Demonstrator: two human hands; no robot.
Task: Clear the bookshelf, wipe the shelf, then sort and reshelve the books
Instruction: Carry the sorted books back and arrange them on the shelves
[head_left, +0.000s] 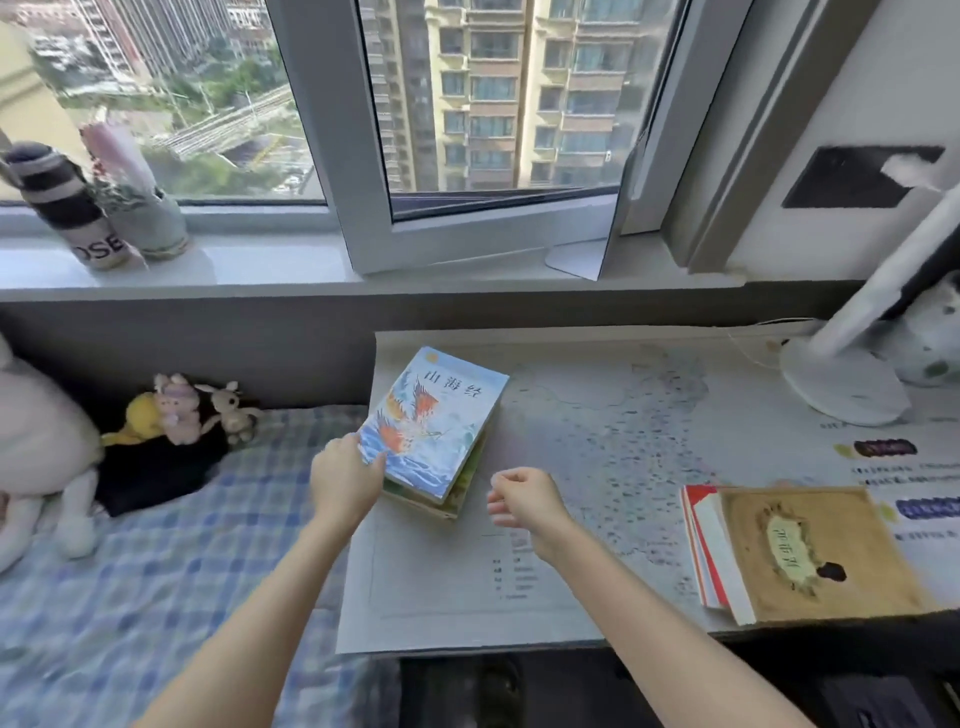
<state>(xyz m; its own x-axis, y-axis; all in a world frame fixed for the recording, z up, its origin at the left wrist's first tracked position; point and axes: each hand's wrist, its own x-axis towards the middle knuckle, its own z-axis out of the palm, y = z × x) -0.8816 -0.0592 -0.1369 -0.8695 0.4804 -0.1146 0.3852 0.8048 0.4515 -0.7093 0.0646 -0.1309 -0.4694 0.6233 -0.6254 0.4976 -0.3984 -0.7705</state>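
A blue book with orange birds on its cover tops a small stack at the left end of the desk. My left hand pinches the near left corner of that top book, thumb on the cover. My right hand hovers just right of the stack with fingers loosely curled, holding nothing. A second stack lies at the desk's near right: a tan-covered book on top of red-and-white books.
A map sheet covers the desk. A white lamp base stands at the far right. A checked bed with plush toys lies to the left. A bottle and a pot stand on the windowsill.
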